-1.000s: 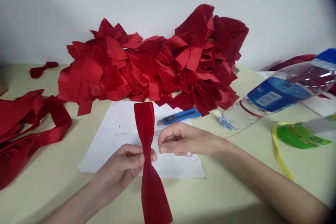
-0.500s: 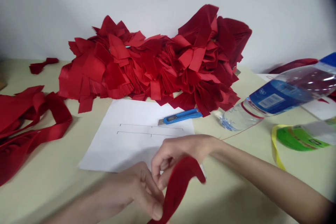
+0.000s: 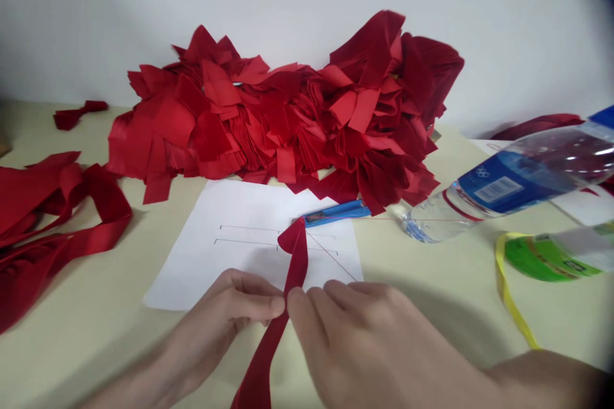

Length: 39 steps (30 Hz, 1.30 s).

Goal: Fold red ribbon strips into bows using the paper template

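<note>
My left hand (image 3: 235,307) pinches a strip of dark red velvet ribbon (image 3: 296,262) between thumb and fingers. My right hand (image 3: 364,332) is closed, back of the hand toward me, its bent fingers at the ribbon's right edge beside the left thumb; its fingertips are hidden. Above both hands the ribbon's upper end folds over into a small loop, and the lower end hangs toward me. A thin red thread (image 3: 332,255) slants from near the fold down behind my right hand. Just behind the fold, a blue utility knife (image 3: 336,213) lies on the white paper (image 3: 192,268), its blade partly covered.
A big heap of cut red ribbon pieces (image 3: 268,121) lies against the wall. More ribbon strips (image 3: 100,217) lie at left. On the right, a plastic bottle (image 3: 499,182) lies tilted with thread round it, near a green-labelled item (image 3: 547,255) and a yellow strip (image 3: 508,287).
My right hand has swung down toward me, now back-up beside the left. My left hand has shifted slightly up and left. The ribbon has moved up over the paper, its end folded near the knife.
</note>
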{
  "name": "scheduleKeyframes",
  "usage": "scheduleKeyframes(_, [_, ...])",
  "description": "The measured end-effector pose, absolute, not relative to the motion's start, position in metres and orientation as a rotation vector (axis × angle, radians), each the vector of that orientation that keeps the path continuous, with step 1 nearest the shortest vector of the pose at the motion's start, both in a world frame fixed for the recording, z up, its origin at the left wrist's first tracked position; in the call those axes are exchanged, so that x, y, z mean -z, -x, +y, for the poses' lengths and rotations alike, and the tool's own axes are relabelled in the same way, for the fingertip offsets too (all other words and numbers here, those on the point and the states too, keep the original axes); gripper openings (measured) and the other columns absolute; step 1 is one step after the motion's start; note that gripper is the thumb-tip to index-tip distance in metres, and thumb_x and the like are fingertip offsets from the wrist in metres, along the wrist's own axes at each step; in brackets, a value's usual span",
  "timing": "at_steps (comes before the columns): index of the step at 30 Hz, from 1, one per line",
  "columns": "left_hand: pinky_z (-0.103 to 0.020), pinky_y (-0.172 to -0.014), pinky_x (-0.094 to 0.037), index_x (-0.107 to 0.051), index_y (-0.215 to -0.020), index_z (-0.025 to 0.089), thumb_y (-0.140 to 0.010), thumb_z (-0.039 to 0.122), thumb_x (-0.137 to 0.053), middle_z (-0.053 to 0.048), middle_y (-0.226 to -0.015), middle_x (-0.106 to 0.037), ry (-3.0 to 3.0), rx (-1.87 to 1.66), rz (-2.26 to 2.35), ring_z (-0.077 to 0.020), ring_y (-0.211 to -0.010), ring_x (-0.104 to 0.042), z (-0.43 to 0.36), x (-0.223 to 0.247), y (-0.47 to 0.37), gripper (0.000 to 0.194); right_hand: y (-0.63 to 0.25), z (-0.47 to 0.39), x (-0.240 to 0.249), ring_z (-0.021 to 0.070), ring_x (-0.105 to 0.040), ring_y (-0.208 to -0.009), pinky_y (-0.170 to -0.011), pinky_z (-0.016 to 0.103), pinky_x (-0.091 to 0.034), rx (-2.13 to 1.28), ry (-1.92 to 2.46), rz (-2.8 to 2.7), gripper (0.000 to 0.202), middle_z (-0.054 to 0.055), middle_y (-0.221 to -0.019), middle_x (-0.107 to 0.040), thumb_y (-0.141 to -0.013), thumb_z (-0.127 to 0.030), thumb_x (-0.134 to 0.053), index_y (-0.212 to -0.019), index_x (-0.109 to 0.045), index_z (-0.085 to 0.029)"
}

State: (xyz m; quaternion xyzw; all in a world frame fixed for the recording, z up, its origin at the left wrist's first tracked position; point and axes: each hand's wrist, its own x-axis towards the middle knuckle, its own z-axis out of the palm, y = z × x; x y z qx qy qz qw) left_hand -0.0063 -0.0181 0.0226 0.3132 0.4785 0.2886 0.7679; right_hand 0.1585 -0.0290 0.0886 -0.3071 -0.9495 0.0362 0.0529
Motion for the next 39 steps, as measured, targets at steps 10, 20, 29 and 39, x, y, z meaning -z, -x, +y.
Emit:
scheduleKeyframes(10, [-0.023, -0.059, -0.035, -0.07, -0.068, 0.013, -0.07, 0.023, -0.066, -0.001, -0.063, -0.06, -0.599, -0.645, 1.061, -0.0111, -0.059, -0.047, -0.005, -0.027, 0.008, 0.011, -0.188, -0.025, -0.105, 0.0085, -0.039, -0.046, -0.047, 0.024, -0.025, -0.378, 1.314, -2.85, 0.016, -0.003, -0.058, -0.052, -0.071, -0.001, -0.049, -0.069, -0.051, -0.016])
scheduleKeyframes(20, [-0.026, -0.069, -0.041, -0.073, -0.069, 0.016, -0.069, 0.021, -0.07, -0.005, -0.074, -0.069, -0.587, -0.615, 0.538, -0.0166, -0.072, -0.06, -0.007, -0.02, 0.012, 0.006, -0.207, 0.015, -0.073, 0.0059, -0.029, -0.05, -0.046, 0.019, -0.023, -1.572, 1.197, -2.305, 0.018, -0.005, -0.058, -0.037, -0.087, -0.025, -0.047, -0.083, -0.061, -0.015])
scheduleKeyframes(29, [-0.022, -0.044, -0.028, -0.074, -0.057, 0.018, -0.049, 0.019, -0.077, 0.002, -0.046, -0.059, -0.807, -0.074, 0.685, -0.0076, -0.041, -0.041, -0.017, -0.023, 0.006, 0.009, -0.194, 0.027, -0.07, 0.0039, -0.03, -0.049, -0.045, 0.016, -0.026, -1.816, 0.87, -2.331, 0.013, -0.007, -0.055, -0.039, -0.081, -0.02, -0.055, -0.083, -0.064, -0.01])
scheduleKeyframes(39, [-0.021, -0.055, -0.035, -0.067, -0.052, 0.014, -0.059, 0.008, -0.06, 0.004, -0.049, -0.058, -0.777, -0.491, 0.989, -0.0094, -0.054, -0.049, -0.01, -0.024, 0.003, 0.012, -0.168, -0.007, -0.108, 0.0108, -0.047, -0.054, -0.052, 0.022, -0.032, -0.88, 1.023, -2.871, 0.017, 0.003, -0.063, -0.057, -0.083, -0.012, -0.045, -0.082, -0.062, -0.013])
